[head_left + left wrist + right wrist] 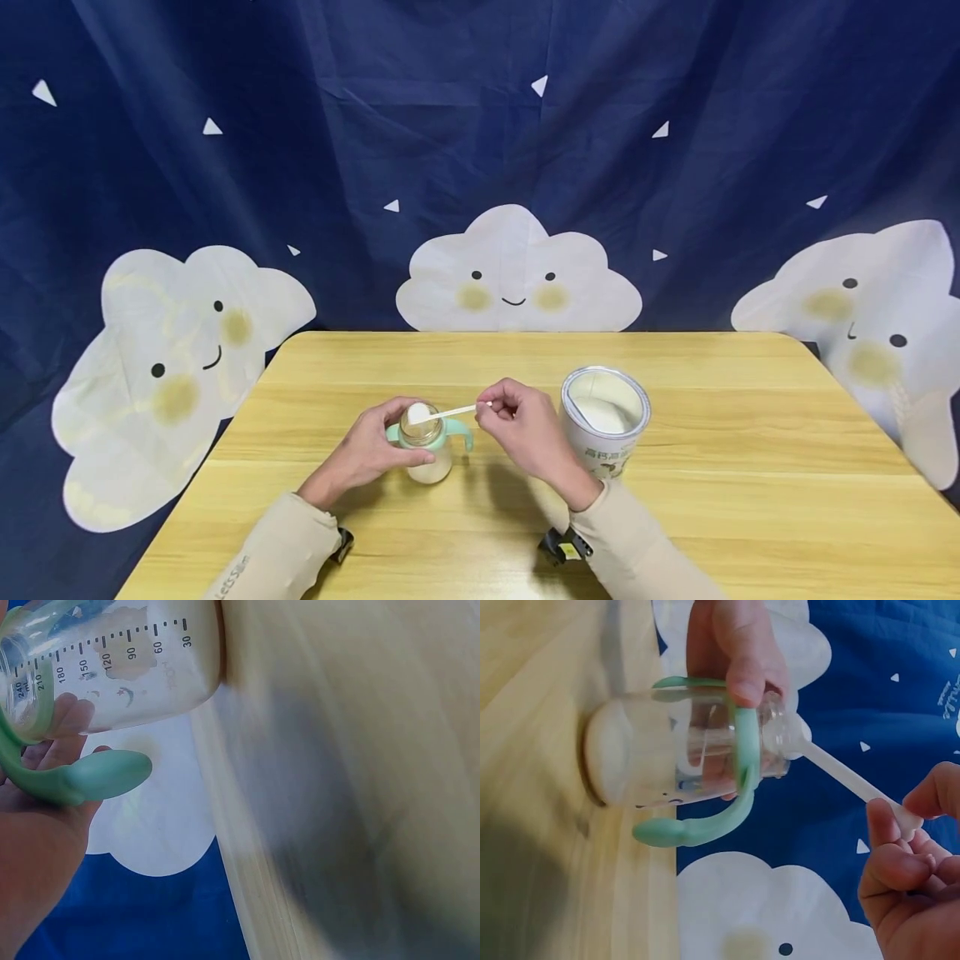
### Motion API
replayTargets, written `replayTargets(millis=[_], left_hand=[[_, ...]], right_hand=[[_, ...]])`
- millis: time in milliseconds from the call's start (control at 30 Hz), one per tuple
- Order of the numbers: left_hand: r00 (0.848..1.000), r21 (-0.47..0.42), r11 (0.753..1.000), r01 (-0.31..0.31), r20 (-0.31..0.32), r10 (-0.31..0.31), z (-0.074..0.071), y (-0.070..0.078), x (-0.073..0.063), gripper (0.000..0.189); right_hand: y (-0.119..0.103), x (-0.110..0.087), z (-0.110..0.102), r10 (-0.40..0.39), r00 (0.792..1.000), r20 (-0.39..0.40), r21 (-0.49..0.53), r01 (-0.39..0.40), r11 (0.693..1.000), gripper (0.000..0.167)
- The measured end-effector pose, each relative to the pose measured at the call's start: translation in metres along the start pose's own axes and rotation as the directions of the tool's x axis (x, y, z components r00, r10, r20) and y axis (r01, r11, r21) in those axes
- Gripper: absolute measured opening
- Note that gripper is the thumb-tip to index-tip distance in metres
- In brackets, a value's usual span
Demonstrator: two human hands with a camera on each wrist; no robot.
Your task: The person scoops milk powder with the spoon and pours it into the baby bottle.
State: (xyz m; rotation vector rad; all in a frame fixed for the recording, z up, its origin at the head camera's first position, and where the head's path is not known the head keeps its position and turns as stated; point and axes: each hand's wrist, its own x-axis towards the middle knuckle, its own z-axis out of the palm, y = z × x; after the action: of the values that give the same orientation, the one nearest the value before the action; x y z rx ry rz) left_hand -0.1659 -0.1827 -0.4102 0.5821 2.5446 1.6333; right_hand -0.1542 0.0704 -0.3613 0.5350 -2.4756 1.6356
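A clear baby bottle (430, 472) with mint-green side handles stands uncapped on the wooden table. My left hand (366, 446) grips it round the neck, thumb in front. Measuring marks run along the bottle (142, 664) in the left wrist view, and pale powder lies in its base in the right wrist view. My right hand (528, 429) pinches the handle end of a white scoop (456, 412). The scoop's bowl sits at the bottle's mouth, with white powder showing there in the head view. From the right wrist, thumb and fingers hold the scoop (844, 774) by its tip.
An uncovered white can (609, 457) of white powder stands just right of my right hand. The wooden table (750, 433) extends to both sides. Behind it hangs a dark blue curtain (450, 125) printed with smiling clouds.
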Motion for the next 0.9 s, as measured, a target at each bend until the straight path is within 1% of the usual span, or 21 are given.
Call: replayTargets(millis=[67, 200, 400, 733, 900], left_hand=[[1.000, 0.004, 1.000, -0.002, -0.001, 0.002, -0.0001, -0.0003, 0.0000, 0.064], [1.000, 0.008, 1.000, -0.001, -0.008, 0.001, -0.0002, -0.0005, 0.0006, 0.064], [1.000, 0.009, 1.000, 0.001, -0.009, -0.001, -0.0002, -0.0005, 0.0007, 0.065], [1.000, 0.025, 1.000, 0.004, -0.006, -0.004, 0.0004, -0.0010, 0.0006, 0.066], [1.000, 0.039, 0.999, -0.001, 0.005, 0.001, 0.0001, 0.0005, 0.0012, 0.067]], right_hand=[[-0.0001, 0.0004, -0.0009, -0.010, 1.000, -0.008, 0.005, 0.010, 1.000, 0.004], [-0.0003, 0.0000, -0.0026, -0.005, 1.000, 0.003, -0.014, 0.005, 1.000, 0.004], [0.0003, -0.0014, -0.0026, -0.009, 1.000, 0.002, -0.012, 0.009, 1.000, 0.005], [-0.0015, -0.0031, -0.0037, -0.022, 1.000, -0.004, -0.084, 0.021, 0.996, 0.006], [-0.0031, -0.0019, -0.0062, -0.033, 0.999, -0.010, -0.069, 0.032, 0.997, 0.008]])
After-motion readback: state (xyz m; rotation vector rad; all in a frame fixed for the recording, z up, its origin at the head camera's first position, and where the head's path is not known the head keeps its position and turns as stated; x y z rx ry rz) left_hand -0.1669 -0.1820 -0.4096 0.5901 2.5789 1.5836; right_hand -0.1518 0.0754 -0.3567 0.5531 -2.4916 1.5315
